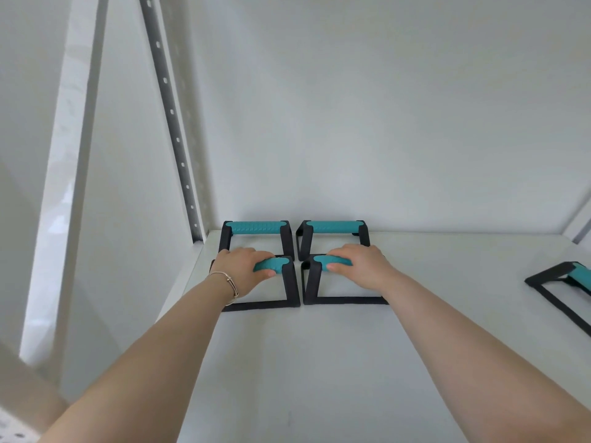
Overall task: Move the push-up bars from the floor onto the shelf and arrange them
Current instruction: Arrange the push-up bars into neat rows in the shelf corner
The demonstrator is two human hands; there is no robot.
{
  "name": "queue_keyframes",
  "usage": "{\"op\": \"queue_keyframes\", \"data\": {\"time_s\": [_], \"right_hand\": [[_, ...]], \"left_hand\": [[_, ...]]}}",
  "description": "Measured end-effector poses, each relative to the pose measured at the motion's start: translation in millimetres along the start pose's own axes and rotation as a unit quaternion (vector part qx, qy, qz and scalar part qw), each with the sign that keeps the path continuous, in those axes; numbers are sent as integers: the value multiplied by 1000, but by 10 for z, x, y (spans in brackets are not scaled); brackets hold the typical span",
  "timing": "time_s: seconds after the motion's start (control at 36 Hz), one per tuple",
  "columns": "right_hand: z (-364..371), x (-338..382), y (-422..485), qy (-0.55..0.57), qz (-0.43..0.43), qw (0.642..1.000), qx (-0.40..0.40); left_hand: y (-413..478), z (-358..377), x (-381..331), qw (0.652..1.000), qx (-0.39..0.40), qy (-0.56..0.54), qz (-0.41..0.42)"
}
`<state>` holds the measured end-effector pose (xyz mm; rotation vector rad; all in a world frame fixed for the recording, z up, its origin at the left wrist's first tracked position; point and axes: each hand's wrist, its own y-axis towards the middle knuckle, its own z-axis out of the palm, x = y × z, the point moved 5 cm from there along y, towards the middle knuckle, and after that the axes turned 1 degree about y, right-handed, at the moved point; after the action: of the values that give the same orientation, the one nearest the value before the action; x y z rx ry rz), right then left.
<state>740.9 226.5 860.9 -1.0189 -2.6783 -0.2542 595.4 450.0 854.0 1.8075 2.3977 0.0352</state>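
Several black push-up bars with teal grips stand on the white shelf (335, 362). Two stand at the back by the wall: the back-left bar (256, 227) and the back-right bar (334, 226). In front of them stand the front-left bar (289, 282) and the front-right bar (311, 282), side by side. My left hand (244, 270) is wrapped over the front-left bar's teal grip. My right hand (359, 266) is wrapped over the front-right bar's grip. Both front bars rest on the shelf.
Another push-up bar (563, 282) sits at the shelf's right edge, partly cut off by the frame. A perforated metal upright (172, 116) rises at the shelf's back-left corner. The white wall (383, 107) closes the back.
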Motion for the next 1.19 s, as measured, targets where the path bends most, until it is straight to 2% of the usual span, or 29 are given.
{"op": "queue_keyframes", "data": {"time_s": [0.56,0.78,1.19], "right_hand": [[-12,-30,-7,46,10,999,8],[13,-41,21,11,9,1000,9],[-4,-53,61,27,3,1000,11]], "left_hand": [[14,17,12,1000,-3,19,12],[58,20,1,1000,-5,14,13],[37,15,-8,999,-7,30,21]]}}
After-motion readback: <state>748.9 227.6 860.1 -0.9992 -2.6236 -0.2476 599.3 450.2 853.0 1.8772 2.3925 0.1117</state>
